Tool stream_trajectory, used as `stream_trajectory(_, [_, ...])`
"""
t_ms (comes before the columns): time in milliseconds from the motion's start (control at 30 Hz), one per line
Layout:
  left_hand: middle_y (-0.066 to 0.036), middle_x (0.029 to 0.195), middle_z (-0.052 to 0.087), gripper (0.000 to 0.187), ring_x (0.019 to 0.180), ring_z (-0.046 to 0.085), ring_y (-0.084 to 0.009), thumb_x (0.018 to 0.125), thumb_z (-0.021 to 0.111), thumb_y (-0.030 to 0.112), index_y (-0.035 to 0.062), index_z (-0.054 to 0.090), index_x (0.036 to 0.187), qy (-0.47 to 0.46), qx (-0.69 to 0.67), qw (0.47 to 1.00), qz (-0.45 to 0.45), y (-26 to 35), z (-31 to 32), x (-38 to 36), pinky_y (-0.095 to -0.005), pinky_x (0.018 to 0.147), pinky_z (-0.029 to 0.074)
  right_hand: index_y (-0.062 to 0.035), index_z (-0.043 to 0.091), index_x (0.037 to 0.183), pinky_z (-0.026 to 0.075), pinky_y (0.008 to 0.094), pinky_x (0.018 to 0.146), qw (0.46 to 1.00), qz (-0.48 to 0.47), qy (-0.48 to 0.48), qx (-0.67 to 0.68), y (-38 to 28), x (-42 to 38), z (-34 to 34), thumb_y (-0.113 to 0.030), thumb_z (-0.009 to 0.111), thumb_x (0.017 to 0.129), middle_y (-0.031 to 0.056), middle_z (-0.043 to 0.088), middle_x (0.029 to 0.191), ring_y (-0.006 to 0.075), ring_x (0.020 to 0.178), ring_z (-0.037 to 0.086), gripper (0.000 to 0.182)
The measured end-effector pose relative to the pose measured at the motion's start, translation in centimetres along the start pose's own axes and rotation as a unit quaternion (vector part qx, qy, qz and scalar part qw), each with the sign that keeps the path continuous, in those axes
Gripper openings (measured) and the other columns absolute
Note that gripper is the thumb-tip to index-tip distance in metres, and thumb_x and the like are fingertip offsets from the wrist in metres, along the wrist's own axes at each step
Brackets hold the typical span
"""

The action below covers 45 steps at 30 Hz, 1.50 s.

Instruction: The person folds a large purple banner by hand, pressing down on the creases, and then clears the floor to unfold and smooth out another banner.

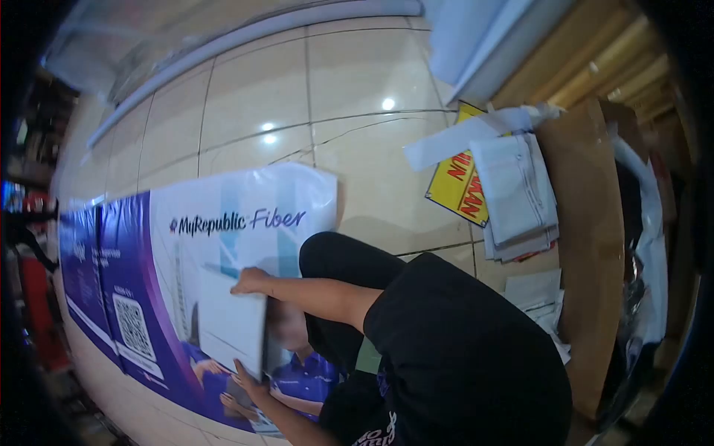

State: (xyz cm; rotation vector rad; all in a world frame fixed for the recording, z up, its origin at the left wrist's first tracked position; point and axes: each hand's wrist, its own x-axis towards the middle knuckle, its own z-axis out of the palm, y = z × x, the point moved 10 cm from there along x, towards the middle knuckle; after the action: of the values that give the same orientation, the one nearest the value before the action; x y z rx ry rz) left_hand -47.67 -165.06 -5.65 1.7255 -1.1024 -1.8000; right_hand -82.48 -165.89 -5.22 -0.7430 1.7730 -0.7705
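A large printed vinyl banner (245,189) in white and purple, lettered "MyRepublic Fiber", lies spread on the floor. Over its printed people is a flat white rectangular piece (230,320), smooth like a folded sheet; its exact kind I cannot make out. My right hand (251,282) is closed on the upper edge of this piece, near its corner. At the lower edge, my left hand (249,380) grips the same piece, some fingers hidden beneath it. My bent knee (335,256) in black cloth is beside the banner.
Folded white sheets (513,189) are stacked on the right, over a yellow sign (454,186) with red letters. Beyond them stands an open cardboard box (584,260). A long white roll (245,44) lies across the tiled floor (357,82) at the back.
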Motion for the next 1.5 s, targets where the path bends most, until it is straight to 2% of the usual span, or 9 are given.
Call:
stream_trajectory(200, [-0.008,0.107,0.055,0.065,0.090,0.052,-0.0223,0.071,0.066,0.045,0.0016,0.048,0.117,0.154,0.131,0.979,-0.010,3.7,-1.4,-3.5,-0.0382,0.075,0.041,0.0000,0.062,0.095,0.045,0.0367,0.079,0.997,-0.044,-0.050,0.042,1.1,-3.4,-0.6,-0.048,0.068,0.056,0.0198,0.061,0.098,0.0312,0.090,0.059,0.062])
stream_trajectory(600, [-0.021,0.116,0.048,0.064,0.101,0.050,-0.0275,0.079,0.061,0.037,-0.0094,0.040,0.119,-0.013,0.072,0.853,0.517,31.9,21.1,-23.0,-0.0378,0.088,0.041,-0.0036,0.035,0.127,0.035,0.0310,0.092,0.793,-0.469,0.084,0.380,-10.1,-33.6,-28.9,-0.007,0.068,0.066,0.0092,0.050,0.114,0.0189,0.107,0.045,0.069])
stream_trajectory(733, [-0.023,0.136,0.023,0.084,0.125,0.022,-0.0360,0.079,0.044,0.059,-0.0013,0.023,0.133,-0.378,-0.432,0.807,0.136,25.5,28.1,-25.8,-0.0470,0.105,0.016,-0.0081,0.047,0.118,0.035,0.0308,0.091,0.790,-0.539,0.206,0.207,-10.3,-41.4,-30.0,-0.002,0.066,0.064,0.0087,0.054,0.109,0.0222,0.104,0.048,0.057])
stream_trajectory(900, [-0.017,0.130,0.038,0.098,0.121,0.033,-0.0330,0.067,0.041,0.076,-0.0006,0.033,0.128,-0.630,-0.510,0.583,0.056,19.0,29.5,-30.2,-0.0488,0.101,0.023,-0.0212,0.056,0.108,0.033,0.0418,0.092,0.687,-0.574,0.256,-0.364,-8.2,-46.3,-22.9,-0.004,0.063,0.060,0.0013,0.057,0.106,0.0210,0.100,0.052,0.052])
stream_trajectory(933, [-0.018,0.127,0.041,0.092,0.114,0.041,-0.0332,0.068,0.041,0.074,-0.0005,0.038,0.123,-0.460,-0.396,0.791,0.074,14.3,27.0,-23.7,-0.0496,0.095,0.032,-0.0198,0.055,0.108,0.033,0.0423,0.093,0.706,-0.551,0.209,-0.393,-5.4,-44.7,-20.9,-0.004,0.060,0.063,0.0014,0.056,0.106,0.0211,0.103,0.051,0.048])
stream_trajectory(1067, [-0.009,0.110,0.052,0.060,0.096,0.052,-0.0239,0.080,0.052,0.050,0.0069,0.041,0.119,-0.250,-0.082,0.965,-0.011,1.0,26.4,-17.6,-0.0388,0.075,0.044,-0.0164,0.052,0.114,0.031,0.0441,0.095,0.771,-0.444,0.090,-0.447,6.0,-40.0,-14.9,-0.008,0.054,0.070,0.0046,0.049,0.119,0.0216,0.113,0.043,0.045])
stream_trajectory(1167, [-0.009,0.120,0.047,0.062,0.112,0.042,-0.0215,0.080,0.056,0.044,0.0124,0.033,0.128,-0.247,-0.088,0.965,-0.008,1.4,27.9,-18.9,-0.0420,0.085,0.040,-0.0121,0.051,0.115,0.030,0.0431,0.098,0.858,-0.381,-0.052,-0.339,5.3,-39.8,-16.4,-0.012,0.057,0.069,0.0085,0.047,0.123,0.0245,0.115,0.042,0.047])
stream_trajectory(1433, [-0.015,0.106,0.052,0.074,0.097,0.052,-0.0239,0.067,0.074,0.022,-0.0016,0.032,0.123,-0.123,0.041,0.979,0.160,2.1,28.1,-21.9,-0.0323,0.083,0.042,-0.0064,0.045,0.121,0.038,0.0344,0.090,0.982,-0.074,0.165,-0.044,5.7,-19.0,-31.6,-0.032,0.062,0.077,0.0135,0.049,0.119,0.0218,0.108,0.048,0.053])
stream_trajectory(1500, [-0.013,0.111,0.049,0.063,0.101,0.048,-0.0220,0.071,0.071,0.017,-0.0037,0.035,0.118,-0.104,0.044,0.981,0.160,0.9,28.0,-23.2,-0.0324,0.085,0.039,-0.0076,0.045,0.122,0.038,0.0333,0.090,0.956,0.097,-0.138,0.241,8.2,-15.8,-24.5,-0.036,0.063,0.075,0.0128,0.049,0.119,0.0201,0.107,0.048,0.058])
